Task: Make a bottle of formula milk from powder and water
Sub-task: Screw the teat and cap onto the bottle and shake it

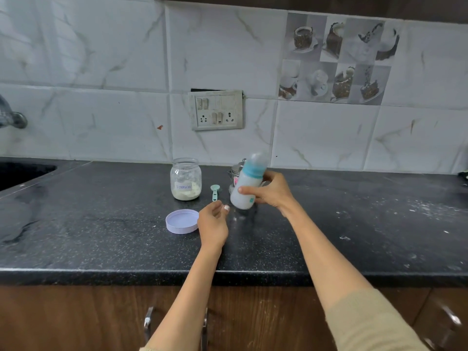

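My right hand (272,190) grips a baby bottle (249,181) with a teal collar and clear cap, tilted and lifted just above the black counter; white liquid fills it. My left hand (214,224) hovers below and to the left of the bottle, fingers loosely curled, holding nothing. An open glass jar (186,179) labelled formula, with powder in its lower part, stands left of the bottle. A teal measuring scoop (214,191) lies between jar and bottle. The jar's lilac lid (181,221) rests upside down on the counter beside my left hand.
A steel vessel (236,172) stands behind the bottle, mostly hidden. A sink (22,171) is set into the counter at far left, with a tap (12,117) above it. Spilled powder (428,209) dusts the counter (101,224) at right. A switchboard (217,110) is on the tiled wall.
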Demonstrator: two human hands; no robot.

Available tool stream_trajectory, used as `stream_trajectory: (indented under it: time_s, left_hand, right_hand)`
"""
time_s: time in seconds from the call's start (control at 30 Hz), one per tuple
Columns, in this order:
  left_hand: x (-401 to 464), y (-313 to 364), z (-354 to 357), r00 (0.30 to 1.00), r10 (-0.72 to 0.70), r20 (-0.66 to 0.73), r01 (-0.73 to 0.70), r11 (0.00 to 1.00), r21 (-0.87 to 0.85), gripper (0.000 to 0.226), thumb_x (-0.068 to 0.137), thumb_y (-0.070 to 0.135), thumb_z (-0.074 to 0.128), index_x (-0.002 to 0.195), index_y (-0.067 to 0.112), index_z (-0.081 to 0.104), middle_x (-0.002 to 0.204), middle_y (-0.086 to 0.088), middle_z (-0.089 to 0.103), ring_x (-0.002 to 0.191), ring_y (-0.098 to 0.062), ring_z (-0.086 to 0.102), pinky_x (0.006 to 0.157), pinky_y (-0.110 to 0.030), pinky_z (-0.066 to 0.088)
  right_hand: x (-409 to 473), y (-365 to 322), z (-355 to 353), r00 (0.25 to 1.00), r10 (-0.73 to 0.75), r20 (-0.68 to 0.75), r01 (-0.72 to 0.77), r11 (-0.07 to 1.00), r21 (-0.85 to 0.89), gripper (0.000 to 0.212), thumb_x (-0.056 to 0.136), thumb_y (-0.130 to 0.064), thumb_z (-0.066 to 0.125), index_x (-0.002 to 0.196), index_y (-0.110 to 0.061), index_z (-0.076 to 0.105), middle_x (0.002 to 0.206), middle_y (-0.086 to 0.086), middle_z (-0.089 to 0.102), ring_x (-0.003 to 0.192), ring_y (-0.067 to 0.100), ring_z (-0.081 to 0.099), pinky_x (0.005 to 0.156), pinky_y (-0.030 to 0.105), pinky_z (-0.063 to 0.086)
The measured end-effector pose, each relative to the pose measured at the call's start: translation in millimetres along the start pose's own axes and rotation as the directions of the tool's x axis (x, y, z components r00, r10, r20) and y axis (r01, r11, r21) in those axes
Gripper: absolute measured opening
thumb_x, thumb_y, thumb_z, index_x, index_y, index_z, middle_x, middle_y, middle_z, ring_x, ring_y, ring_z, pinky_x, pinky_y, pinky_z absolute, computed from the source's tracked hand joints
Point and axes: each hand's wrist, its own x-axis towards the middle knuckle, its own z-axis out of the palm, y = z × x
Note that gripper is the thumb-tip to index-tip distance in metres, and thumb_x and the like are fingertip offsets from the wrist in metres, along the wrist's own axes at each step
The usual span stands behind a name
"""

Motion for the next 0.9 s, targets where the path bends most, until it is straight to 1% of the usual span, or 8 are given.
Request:
stream_trajectory:
  time_s: [0.1,0.2,0.3,0.4,0.47,0.6,0.67,0.9]
  left_hand:
    - [0.3,-0.3,0.1,1.000,-0.004,-0.005,0.004,1.000,0.002,0.039,0.092,0.012,0.057,0.129,-0.003,0.051,0.128,-0.016,0.058,0.117,-0.021,0.054,0.091,-0.022,0.038]
    - [1.4,-1.2,0.4,1.000,-0.010,0.007,0.010,1.000,-0.004,0.040,0.093,0.011,0.057,0.130,-0.003,0.051,0.129,-0.015,0.058,0.118,-0.022,0.054,0.092,-0.022,0.038]
    - [1.1,-0.1,0.4,1.000,-0.013,-0.002,0.013,1.000,-0.006,0.040,0.092,0.011,0.057,0.130,-0.003,0.051,0.130,-0.016,0.057,0.119,-0.022,0.054,0.093,-0.023,0.039]
    - [0.9,-0.6,1.0,1.000,-0.004,0.004,0.004,1.000,-0.006,0.040,0.092,0.012,0.057,0.129,-0.003,0.051,0.129,-0.016,0.058,0.118,-0.022,0.055,0.092,-0.023,0.039]
    - [0.1,0.1,0.5,1.000,-0.008,-0.004,0.008,1.000,-0.003,0.040,0.092,0.011,0.057,0.129,-0.003,0.051,0.129,-0.015,0.058,0.117,-0.022,0.055,0.092,-0.022,0.038]
    - [0.4,-0.6,0.9,1.000,-0.001,0.004,0.001,1.000,0.002,0.039,0.093,0.010,0.056,0.129,-0.004,0.052,0.127,-0.016,0.059,0.116,-0.021,0.055,0.091,-0.022,0.038]
    - [-0.1,0.9,0.5,1.000,-0.005,-0.002,0.005,1.000,0.005,0.039,0.093,0.010,0.056,0.129,-0.003,0.052,0.127,-0.015,0.059,0.115,-0.019,0.055,0.091,-0.021,0.038]
    - [-0.6,0.6,-0.9,1.000,-0.003,0.006,0.003,1.000,0.003,0.039,0.093,0.010,0.056,0.129,-0.003,0.052,0.128,-0.015,0.058,0.110,-0.015,0.054,0.090,-0.021,0.038]
  right_hand:
    - [-2.4,-0.6,1.3,0.998,-0.008,0.068,0.016,0.994,-0.112,0.069,0.057,-0.022,0.090,0.119,-0.014,0.063,0.103,-0.006,0.063,0.100,0.016,0.063,0.078,0.042,0.059]
    - [-2.6,1.9,-0.1,1.000,0.025,0.000,-0.025,1.000,0.007,0.068,0.060,-0.019,0.089,0.121,-0.012,0.060,0.110,0.000,0.064,0.100,0.018,0.064,0.076,0.041,0.060]
    - [-2.7,-0.6,-2.9,0.992,0.044,0.117,-0.034,0.995,-0.092,0.066,0.059,-0.017,0.089,0.118,-0.014,0.061,0.106,-0.002,0.064,0.099,0.018,0.064,0.070,0.036,0.061]
    - [-4.2,3.4,-4.2,0.998,0.054,0.021,-0.053,0.999,-0.010,0.061,0.060,-0.017,0.088,0.115,-0.013,0.061,0.107,-0.001,0.065,0.099,0.019,0.065,0.069,0.037,0.061]
    - [-5.0,2.7,-3.3,0.994,0.052,0.093,-0.042,0.993,-0.111,0.061,0.060,-0.018,0.088,0.115,-0.014,0.062,0.104,-0.003,0.064,0.098,0.018,0.065,0.068,0.034,0.061]
    - [-0.2,-0.7,-8.2,0.999,0.041,0.023,-0.041,0.999,-0.009,0.059,0.060,-0.018,0.088,0.113,-0.013,0.062,0.106,0.000,0.065,0.099,0.021,0.066,0.072,0.040,0.061]
    - [2.3,-6.9,-7.4,0.994,0.015,0.113,0.004,0.987,-0.162,0.064,0.057,-0.021,0.089,0.115,-0.015,0.063,0.108,0.000,0.066,0.099,0.019,0.065,0.072,0.039,0.061]
    - [3.5,-6.6,-0.6,0.997,-0.027,0.074,0.038,0.988,-0.147,0.065,0.054,-0.024,0.091,0.114,-0.015,0.065,0.109,-0.002,0.067,0.101,0.019,0.065,0.074,0.043,0.060]
